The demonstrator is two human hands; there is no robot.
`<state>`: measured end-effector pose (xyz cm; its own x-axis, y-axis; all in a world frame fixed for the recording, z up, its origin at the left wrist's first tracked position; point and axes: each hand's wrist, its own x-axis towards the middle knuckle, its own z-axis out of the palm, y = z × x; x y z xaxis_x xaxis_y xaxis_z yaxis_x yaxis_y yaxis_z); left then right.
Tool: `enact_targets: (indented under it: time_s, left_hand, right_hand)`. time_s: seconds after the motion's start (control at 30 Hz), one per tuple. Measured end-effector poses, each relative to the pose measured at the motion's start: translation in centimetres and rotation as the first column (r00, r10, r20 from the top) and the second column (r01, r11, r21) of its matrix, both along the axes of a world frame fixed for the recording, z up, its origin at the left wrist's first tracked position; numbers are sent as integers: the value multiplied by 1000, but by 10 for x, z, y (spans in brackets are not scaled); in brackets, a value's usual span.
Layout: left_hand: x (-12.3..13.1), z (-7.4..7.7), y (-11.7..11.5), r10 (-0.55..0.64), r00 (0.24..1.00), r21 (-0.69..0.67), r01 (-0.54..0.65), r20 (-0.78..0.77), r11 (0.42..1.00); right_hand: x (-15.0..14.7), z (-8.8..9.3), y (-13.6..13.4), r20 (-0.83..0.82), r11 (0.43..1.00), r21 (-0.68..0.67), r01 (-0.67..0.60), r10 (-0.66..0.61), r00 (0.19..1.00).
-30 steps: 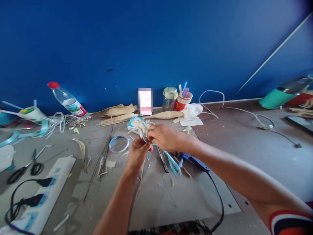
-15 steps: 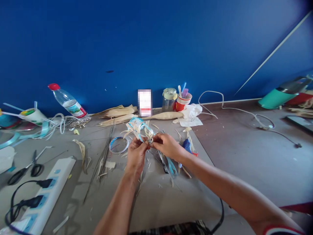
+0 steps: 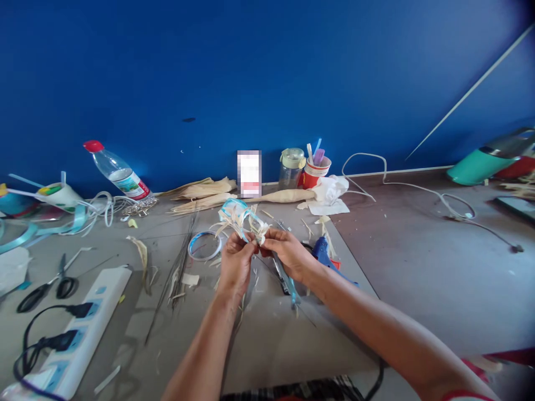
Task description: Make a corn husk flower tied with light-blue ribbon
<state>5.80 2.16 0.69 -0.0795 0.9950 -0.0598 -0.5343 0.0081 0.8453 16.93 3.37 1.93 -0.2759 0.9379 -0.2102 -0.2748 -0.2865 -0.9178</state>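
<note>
L hand (image 3: 236, 260): thumb laid over bent forefinger, tips pinching base of the pale bunch (image 3: 258, 227); other fingers curled under, mostly hidden. R hand (image 3: 288, 252): thumb & forefinger pinch same bunch from R side, rest folded in, partly out of sight. Thumb tips nearly meet; exact contact pt too small to tell. Bunch is up btwn the hands, loose ends sticking up past fingertips, w/ blue ribbon (image 3: 234, 207) just behind, beyond L fingertips.

L wrist approx. straight, thumb side up, forearm running steeply down to bottom edge. R hand back up, forearm slanting in from lower R, longer reach, red sleeve (image 3: 466, 395) at corner. Forearms make a V, hands at its tip.

Close by: tape roll (image 3: 204, 258) flat, L of L hand; wires (image 3: 176, 273) farther L. Cutter (image 3: 284, 283) lies under/next to R hand, glue gun (image 3: 322, 252) just R of it, partly behind forearm.

Farther out, along blue wall (image 3: 267, 78): husks (image 3: 204, 190), blurred-out upright panel (image 3: 249, 174), jar (image 3: 291, 174), red/white cups (image 3: 314, 175) w/ sticks, tissue (image 3: 332, 192). Far L: bottle (image 3: 129, 181) tilted, scissors (image 3: 64, 287), power strip (image 3: 98, 292) w/ 2 blk plugs. R side of table (image 3: 438, 289): wht cable (image 3: 418, 185), green cup (image 3: 480, 166) on its side.
</note>
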Motion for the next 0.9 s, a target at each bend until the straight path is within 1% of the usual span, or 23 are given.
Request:
enact_targets:
  time_s: [0.07,0.27,0.37,0.5,0.63,0.73,0.9]
  left_hand:
    - [1,0,-1,-7,1000,-1,7,0,1000]
    - [2,-8,0,-14,998,-4,14,-65,1000]
    - [2,-8,0,-35,996,-19,33,-83,999]
    - [3,0,-3,-96,995,-35,95,-25,995]
    - [2,6,-5,-133,990,-41,135,57,990]
    - [2,6,-6,-131,988,-55,136,78,989]
    - [4,4,-4,-127,990,-81,131,56,988]
  right_hand:
    - [0,0,0,-3,1000,-21,-1,1,1000]
    - [1,0,4,133,1000,-10,2,0,991]
    - [0,1,6,155,1000,-12,9,-7,988]
    - [2,2,7,139,1000,-13,16,-14,990]
    - [7,-1,9,83,998,-58,18,-13,996]
    - [10,-6,11,27,997,-82,9,-7,1000]
    - [12,-11,12,-14,997,-78,-6,5,1000]
